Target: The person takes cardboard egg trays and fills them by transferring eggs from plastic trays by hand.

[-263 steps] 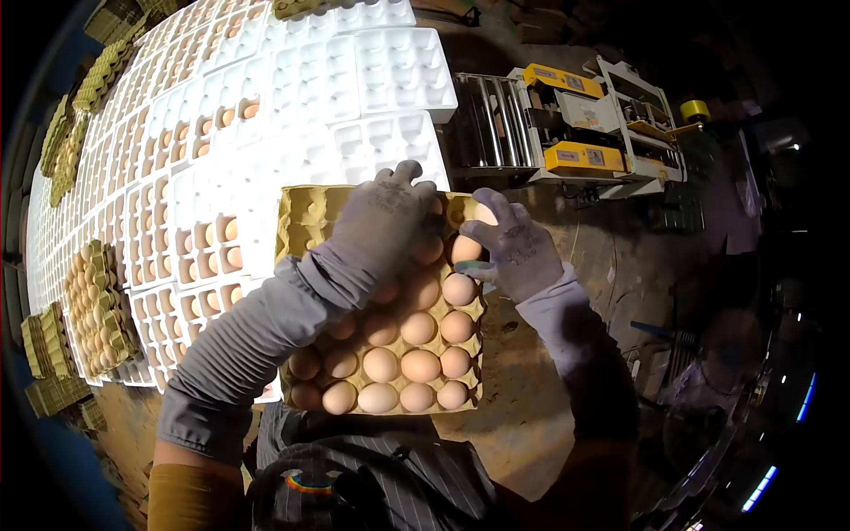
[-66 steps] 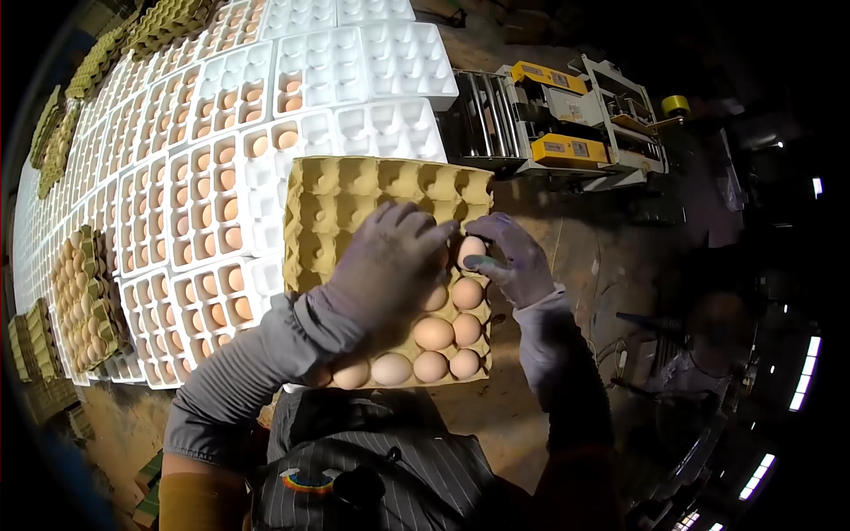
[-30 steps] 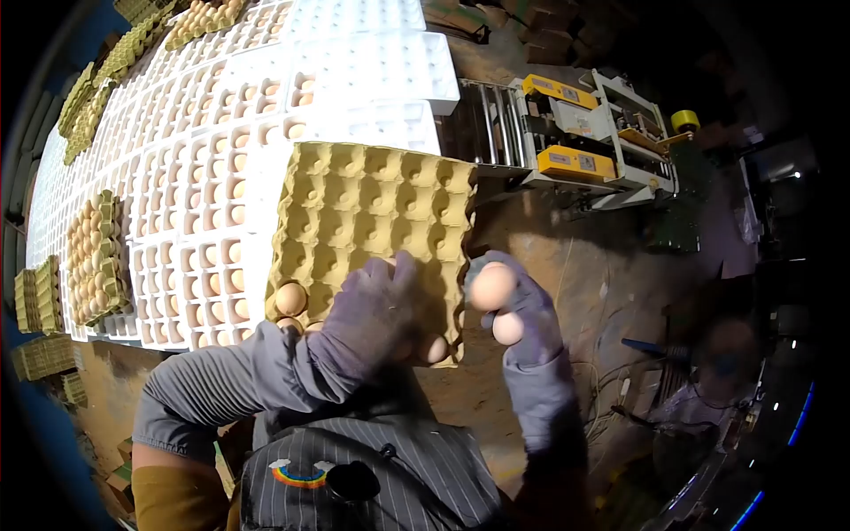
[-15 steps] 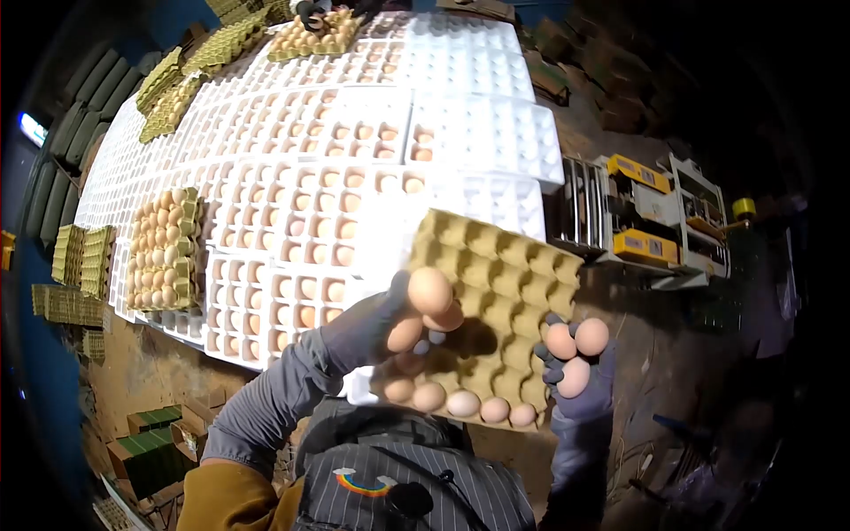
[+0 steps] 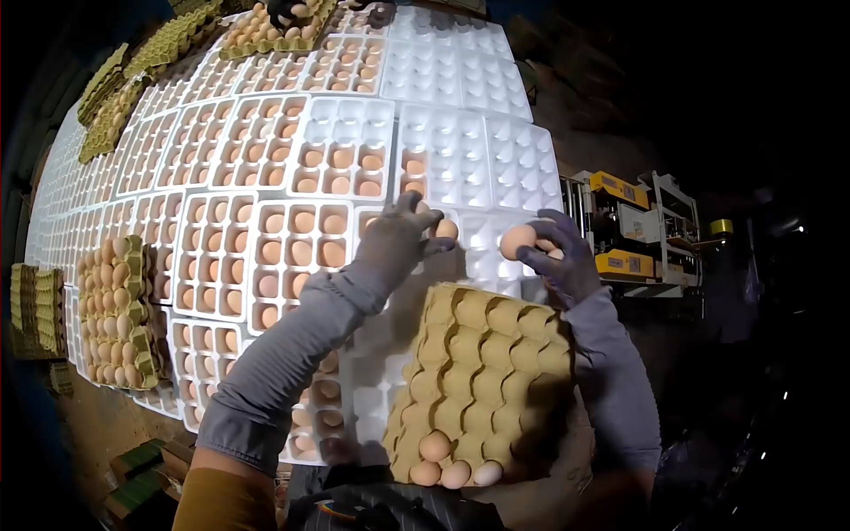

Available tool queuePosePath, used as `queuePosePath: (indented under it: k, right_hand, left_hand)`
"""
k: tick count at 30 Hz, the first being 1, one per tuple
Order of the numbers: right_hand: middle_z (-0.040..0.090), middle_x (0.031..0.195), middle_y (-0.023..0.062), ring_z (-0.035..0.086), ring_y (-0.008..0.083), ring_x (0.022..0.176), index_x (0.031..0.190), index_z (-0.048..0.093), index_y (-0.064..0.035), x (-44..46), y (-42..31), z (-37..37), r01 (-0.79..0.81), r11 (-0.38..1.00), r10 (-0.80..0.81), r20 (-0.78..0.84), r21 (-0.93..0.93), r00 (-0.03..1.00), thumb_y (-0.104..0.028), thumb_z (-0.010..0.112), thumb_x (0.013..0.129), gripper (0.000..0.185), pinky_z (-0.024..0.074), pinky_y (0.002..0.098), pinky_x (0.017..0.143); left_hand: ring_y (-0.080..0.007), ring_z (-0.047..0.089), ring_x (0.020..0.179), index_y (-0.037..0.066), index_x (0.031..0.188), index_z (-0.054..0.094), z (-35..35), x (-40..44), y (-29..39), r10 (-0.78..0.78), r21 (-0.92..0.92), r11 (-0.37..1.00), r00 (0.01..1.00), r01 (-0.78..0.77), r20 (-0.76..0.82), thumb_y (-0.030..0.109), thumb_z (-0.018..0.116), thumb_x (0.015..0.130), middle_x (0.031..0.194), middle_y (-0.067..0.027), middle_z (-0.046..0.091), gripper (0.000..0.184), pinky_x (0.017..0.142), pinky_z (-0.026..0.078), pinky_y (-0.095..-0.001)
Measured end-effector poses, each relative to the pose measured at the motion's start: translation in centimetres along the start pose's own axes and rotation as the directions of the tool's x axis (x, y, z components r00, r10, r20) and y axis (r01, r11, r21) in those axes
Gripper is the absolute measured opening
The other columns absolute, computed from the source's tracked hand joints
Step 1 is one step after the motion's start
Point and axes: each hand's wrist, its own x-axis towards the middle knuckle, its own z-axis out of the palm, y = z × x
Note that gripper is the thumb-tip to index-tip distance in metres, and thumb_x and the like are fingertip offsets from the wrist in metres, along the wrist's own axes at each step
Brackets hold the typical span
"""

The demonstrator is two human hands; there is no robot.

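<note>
My left hand point(image 5: 395, 241), in a grey glove, reaches over a white foam egg tray. Its thumb and fingers close around an egg point(image 5: 445, 232) just above the cells. To the right, my right hand point(image 5: 567, 257), also gloved, is closed around eggs, with one brown egg point(image 5: 518, 241) at its fingertips and another partly hidden by the fingers. Below both hands, a tan pulp egg tray point(image 5: 482, 354) lies tilted in front of my body. Several eggs point(image 5: 455, 474) rest along its near edge, while its other visible cups hold none.
White foam trays point(image 5: 341, 124) cover the table, many filled with eggs. A full pulp tray point(image 5: 142, 310) sits on the left, near stacked pulp trays point(image 5: 37, 310). A co-worker's gloved hand point(image 5: 288, 12) works at the far end. A machine with yellow parts point(image 5: 624, 263) stands right.
Both hands have moved forward from beside the pulp tray to over the foam trays, carrying eggs. Fewer eggs show on the pulp tray's near edge. The view has shifted.
</note>
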Motion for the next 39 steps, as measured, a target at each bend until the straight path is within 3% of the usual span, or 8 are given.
queuePosePath:
  k: [3, 13, 15, 27, 29, 32, 35, 39]
  right_hand:
    - [0.048, 0.135, 0.0125, 0.064, 0.0287, 0.107, 0.111, 0.068, -0.0166, 3.5, 2.1, 2.4, -0.371, 0.926, 0.377, 0.141, -0.071, 0.915, -0.038, 0.086, 0.068, 0.051, 0.0558, 0.0371, 0.088]
    - [0.043, 0.141, 0.0108, 0.060, 0.0277, 0.117, 0.128, 0.059, -0.0233, 8.2, 5.8, 7.6, 0.015, 0.865, 0.298, 0.538, -0.502, 0.788, -0.040, 0.065, 0.087, 0.045, 0.0510, 0.0409, 0.097]
    - [0.051, 0.136, 0.0104, 0.062, 0.0279, 0.114, 0.130, 0.057, -0.0242, 9.4, 6.8, 7.6, -0.117, 0.913, 0.328, 0.531, -0.391, 0.782, -0.034, 0.063, 0.089, 0.042, 0.0513, 0.0399, 0.096]
    - [0.061, 0.120, 0.0121, 0.057, 0.0278, 0.113, 0.131, 0.057, -0.0154, 14.0, 13.9, 14.6, -0.092, 0.992, 0.100, -0.089, 0.089, 0.991, -0.006, 0.062, 0.086, 0.046, 0.0444, 0.0368, 0.099]
    - [0.057, 0.130, 0.0127, 0.054, 0.0259, 0.122, 0.130, 0.057, -0.0137, 13.2, 13.9, 12.5, -0.088, 0.679, 0.176, -0.045, 0.729, 0.983, -0.007, 0.059, 0.089, 0.041, 0.0389, 0.0333, 0.108]
    - [0.055, 0.133, 0.0130, 0.054, 0.0232, 0.123, 0.127, 0.058, -0.0041, 7.6, 10.8, 3.8, -0.277, 0.678, 0.299, 0.089, 0.681, 0.950, -0.005, 0.057, 0.092, 0.035, 0.0417, 0.0320, 0.106]
    - [0.050, 0.134, 0.0212, 0.059, 0.0300, 0.118, 0.127, 0.056, 0.0023, -2.8, 12.5, -2.8, 0.063, 0.967, -0.085, 0.082, 0.247, 0.993, -0.016, 0.040, 0.104, 0.033, 0.0498, 0.0408, 0.097]
    - [0.050, 0.135, 0.0204, 0.055, 0.0295, 0.120, 0.131, 0.052, 0.0022, -16.6, 11.5, -6.5, -0.473, 0.878, 0.456, 0.169, 0.075, 0.874, -0.023, 0.036, 0.106, 0.039, 0.0478, 0.0356, 0.100]
  left_hand:
    - [-0.0298, 0.060, 0.103, 0.017, 0.104, 0.065, 4.6, 2.5, -0.6, 0.054, 0.277, 0.958, 0.996, -0.071, 0.069, 0.030, 0.075, 0.080, 0.121, -0.0095, 0.052, 0.029, 0.080, 0.055, -0.0418]
    - [-0.0337, 0.067, 0.094, 0.016, 0.121, 0.062, 6.0, 10.0, -0.8, -0.022, 0.170, 0.985, 0.999, 0.017, 0.030, 0.025, 0.063, 0.089, 0.115, -0.0159, 0.062, 0.032, 0.084, 0.052, -0.0455]
    - [-0.0348, 0.066, 0.096, 0.016, 0.127, 0.061, 6.0, 11.6, -1.3, -0.124, 0.273, 0.961, 0.959, 0.052, 0.254, 0.028, 0.063, 0.090, 0.116, -0.0167, 0.063, 0.038, 0.088, 0.051, -0.0446]
    - [-0.0339, 0.055, 0.122, 0.012, 0.142, 0.050, 8.6, 14.4, -4.7, -0.047, -0.093, 0.995, 0.964, 0.023, -0.261, 0.008, 0.054, 0.094, 0.134, -0.0169, 0.056, 0.048, 0.105, 0.042, -0.0384]
    - [-0.0251, 0.057, 0.121, 0.006, 0.142, 0.048, 5.4, 9.9, -4.3, -0.168, -0.490, 0.871, 0.950, 0.018, -0.263, 0.009, 0.053, 0.098, 0.133, -0.0132, 0.058, 0.045, 0.104, 0.043, -0.0332]
    - [-0.0184, 0.057, 0.117, 0.000, 0.143, 0.045, 0.8, -0.4, -3.4, -0.310, -0.596, 0.772, 0.950, 0.223, -0.045, 0.012, 0.050, 0.102, 0.131, -0.0100, 0.059, 0.043, 0.103, 0.043, -0.0302]
    - [-0.0197, 0.058, 0.117, 0.002, 0.147, 0.041, -1.9, -11.8, -1.3, -0.485, -0.707, 0.461, 0.819, 0.536, 0.305, 0.016, 0.046, 0.105, 0.134, -0.0114, 0.058, 0.045, 0.104, 0.044, -0.0324]
    - [-0.0236, 0.046, 0.132, 0.004, 0.154, 0.028, -0.5, -22.2, 4.5, -0.413, -0.694, 0.334, 0.761, 0.637, 0.500, 0.027, 0.042, 0.106, 0.148, -0.0148, 0.044, 0.055, 0.112, 0.037, -0.0370]
